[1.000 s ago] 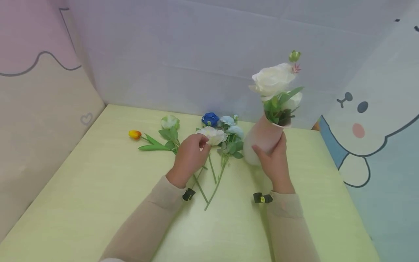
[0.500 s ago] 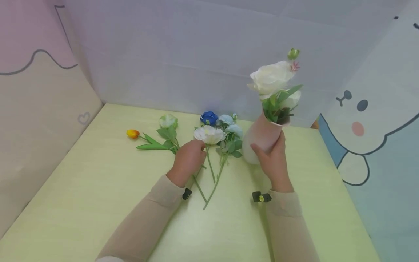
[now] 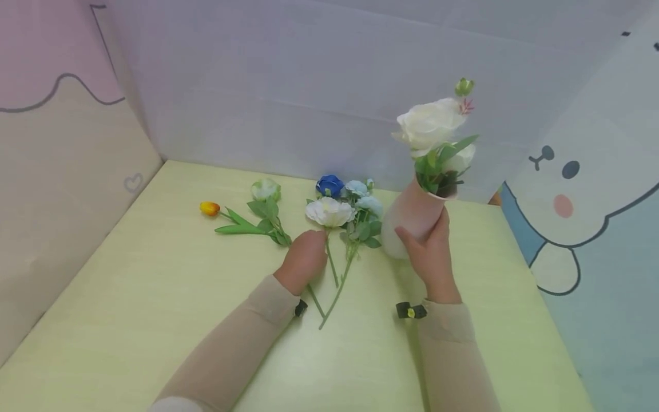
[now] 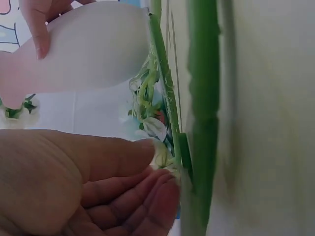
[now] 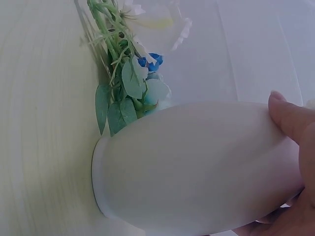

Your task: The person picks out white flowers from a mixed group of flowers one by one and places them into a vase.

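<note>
My right hand (image 3: 432, 257) grips the pink-and-white vase (image 3: 407, 226) around its side, fingers behind and thumb in front. The vase leans to the right, with a large white rose (image 3: 429, 125) and green leaves rising from its mouth. Just below the head of a white flower (image 3: 329, 212) is my left hand (image 3: 305, 257), low over the table beside that flower's stem (image 3: 332, 266). In the left wrist view, its thumb and loosely bent fingers (image 4: 165, 199) stand apart, the fingertips right at the green stems (image 4: 202, 113). Nothing shows pinched between them.
On the pale yellow table (image 3: 128, 297) lie a blue flower (image 3: 329, 185), light blue flowers (image 3: 368, 204), a greenish-white flower (image 3: 266, 189) and an orange-yellow tulip (image 3: 209, 209). Stems cross in front of the left hand. A fabric backdrop (image 3: 309, 114) stands behind the table.
My left hand has drawn back from the white flower's head, slightly nearer me and to the right, down beside its stem. The right hand and vase have stayed in place.
</note>
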A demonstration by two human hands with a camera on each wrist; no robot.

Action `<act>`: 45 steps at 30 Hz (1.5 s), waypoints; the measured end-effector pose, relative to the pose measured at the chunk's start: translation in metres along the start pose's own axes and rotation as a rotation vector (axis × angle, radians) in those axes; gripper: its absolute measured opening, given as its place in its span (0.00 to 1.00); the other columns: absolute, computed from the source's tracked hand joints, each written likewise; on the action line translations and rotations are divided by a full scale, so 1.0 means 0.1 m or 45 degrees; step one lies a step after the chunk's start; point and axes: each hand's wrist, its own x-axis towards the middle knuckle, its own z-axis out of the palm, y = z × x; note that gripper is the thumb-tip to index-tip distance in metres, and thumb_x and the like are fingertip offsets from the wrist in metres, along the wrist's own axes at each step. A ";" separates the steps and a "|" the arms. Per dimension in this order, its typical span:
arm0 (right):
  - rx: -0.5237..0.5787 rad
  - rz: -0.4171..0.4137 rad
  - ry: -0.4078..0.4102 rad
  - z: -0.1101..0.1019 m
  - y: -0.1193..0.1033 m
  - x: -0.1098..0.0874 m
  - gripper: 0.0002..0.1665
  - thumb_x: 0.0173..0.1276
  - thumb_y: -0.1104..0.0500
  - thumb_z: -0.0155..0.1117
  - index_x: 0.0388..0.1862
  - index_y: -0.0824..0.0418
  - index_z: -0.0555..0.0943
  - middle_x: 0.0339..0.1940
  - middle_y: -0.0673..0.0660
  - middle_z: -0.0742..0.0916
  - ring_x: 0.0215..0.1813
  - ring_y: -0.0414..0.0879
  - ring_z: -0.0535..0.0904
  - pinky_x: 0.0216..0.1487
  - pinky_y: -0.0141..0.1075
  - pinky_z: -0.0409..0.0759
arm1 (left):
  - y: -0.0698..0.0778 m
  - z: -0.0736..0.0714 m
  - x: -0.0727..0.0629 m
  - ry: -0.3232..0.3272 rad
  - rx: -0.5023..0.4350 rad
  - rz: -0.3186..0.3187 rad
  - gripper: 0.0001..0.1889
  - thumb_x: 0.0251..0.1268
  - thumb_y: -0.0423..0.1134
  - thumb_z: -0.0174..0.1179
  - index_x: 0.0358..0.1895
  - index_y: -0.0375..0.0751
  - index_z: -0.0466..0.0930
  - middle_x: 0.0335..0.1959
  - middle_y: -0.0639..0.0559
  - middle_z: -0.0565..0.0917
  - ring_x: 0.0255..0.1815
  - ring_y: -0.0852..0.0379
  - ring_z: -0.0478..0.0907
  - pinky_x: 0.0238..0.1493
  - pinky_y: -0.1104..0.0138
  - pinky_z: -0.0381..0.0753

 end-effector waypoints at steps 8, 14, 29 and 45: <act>0.000 0.000 0.004 0.00 -0.01 0.00 0.64 0.68 0.47 0.74 0.86 0.52 0.40 0.80 0.62 0.61 0.77 0.56 0.61 0.77 0.56 0.58 | -0.10 0.06 0.02 -0.104 -0.240 -0.175 0.18 0.64 0.24 0.57 0.57 0.33 0.81 0.56 0.40 0.84 0.56 0.42 0.81 0.57 0.54 0.81; -0.011 -0.010 0.005 0.01 0.00 0.00 0.64 0.68 0.47 0.74 0.86 0.52 0.40 0.80 0.62 0.61 0.77 0.56 0.61 0.77 0.55 0.58 | -0.15 0.03 0.06 -0.174 -0.314 -0.244 0.21 0.62 0.27 0.60 0.60 0.35 0.82 0.57 0.43 0.84 0.51 0.46 0.81 0.52 0.57 0.81; -0.011 -0.009 0.001 0.01 -0.01 -0.01 0.64 0.68 0.46 0.74 0.86 0.51 0.39 0.79 0.63 0.61 0.77 0.57 0.61 0.76 0.56 0.59 | -0.28 -0.23 0.05 -0.155 -0.825 -0.098 0.19 0.71 0.31 0.49 0.62 0.35 0.80 0.37 0.47 0.76 0.23 0.58 0.64 0.29 0.65 0.69; -0.027 -0.024 -0.002 0.00 -0.01 -0.01 0.64 0.69 0.45 0.73 0.86 0.52 0.38 0.80 0.63 0.61 0.77 0.57 0.61 0.76 0.56 0.59 | -0.02 -0.43 -0.10 0.026 -0.946 0.067 0.10 0.81 0.37 0.53 0.56 0.40 0.80 0.48 0.52 0.83 0.46 0.52 0.81 0.46 0.58 0.82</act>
